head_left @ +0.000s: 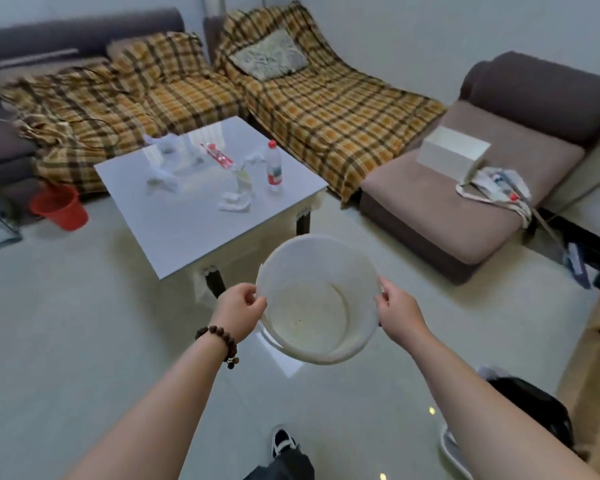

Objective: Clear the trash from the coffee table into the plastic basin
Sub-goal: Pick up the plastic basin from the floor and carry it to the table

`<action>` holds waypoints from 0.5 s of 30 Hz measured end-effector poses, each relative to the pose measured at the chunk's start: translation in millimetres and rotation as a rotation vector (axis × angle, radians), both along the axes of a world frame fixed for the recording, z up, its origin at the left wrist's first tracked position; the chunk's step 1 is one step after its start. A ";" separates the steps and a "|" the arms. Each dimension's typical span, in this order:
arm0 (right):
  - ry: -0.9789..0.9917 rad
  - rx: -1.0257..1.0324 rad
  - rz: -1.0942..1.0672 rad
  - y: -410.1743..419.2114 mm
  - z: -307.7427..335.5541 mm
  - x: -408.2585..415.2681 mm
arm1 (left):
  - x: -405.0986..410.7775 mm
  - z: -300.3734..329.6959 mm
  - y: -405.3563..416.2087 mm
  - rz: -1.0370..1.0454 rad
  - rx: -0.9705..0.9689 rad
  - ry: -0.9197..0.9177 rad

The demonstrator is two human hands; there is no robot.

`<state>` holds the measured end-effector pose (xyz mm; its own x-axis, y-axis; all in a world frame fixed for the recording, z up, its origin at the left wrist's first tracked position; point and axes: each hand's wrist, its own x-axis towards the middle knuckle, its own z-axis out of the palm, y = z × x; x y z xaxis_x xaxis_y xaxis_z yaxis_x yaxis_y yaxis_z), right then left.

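While held — basin (321, 299), both hands.

Lighting: soft, even daylight
Glare: window reflection on glossy white coffee table top (187, 216)
Focus: slightly blurred throughout
Edges: wide-angle bending

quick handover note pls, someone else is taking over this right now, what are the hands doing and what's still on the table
Left hand: gripping the left rim of the plastic basin.
Right hand: gripping the right rim. The basin is held in the air, short of the coffee table, and looks empty.
On the table: plastic bottle with red cap, upright; red wrapper; crumpled tissue near the front; more white crumpled scraps towards the back left.
Done: basin fetched.
Left: bring it to the table and put all the trash in.
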<state>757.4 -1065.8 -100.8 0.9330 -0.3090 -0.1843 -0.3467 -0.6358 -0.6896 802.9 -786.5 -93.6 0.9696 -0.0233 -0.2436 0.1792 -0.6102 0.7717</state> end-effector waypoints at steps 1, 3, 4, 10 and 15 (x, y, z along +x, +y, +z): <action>0.009 -0.008 0.022 5.1 2.0 23.5 | 16.7 0.4 6.4 0.021 0.001 0.008; 0.025 -0.019 0.070 15.7 5.6 69.1 | 48.0 3.2 19.2 0.071 -0.002 0.023; 0.033 -0.018 0.091 20.9 7.2 90.6 | 62.7 5.2 25.2 0.093 -0.004 0.029; 0.070 0.015 0.181 47.5 8.9 199.9 | 139.9 9.2 55.8 0.210 -0.037 0.050; 0.073 -0.001 0.292 62.1 -0.1 284.5 | 196.0 -0.4 69.5 0.299 -0.025 0.067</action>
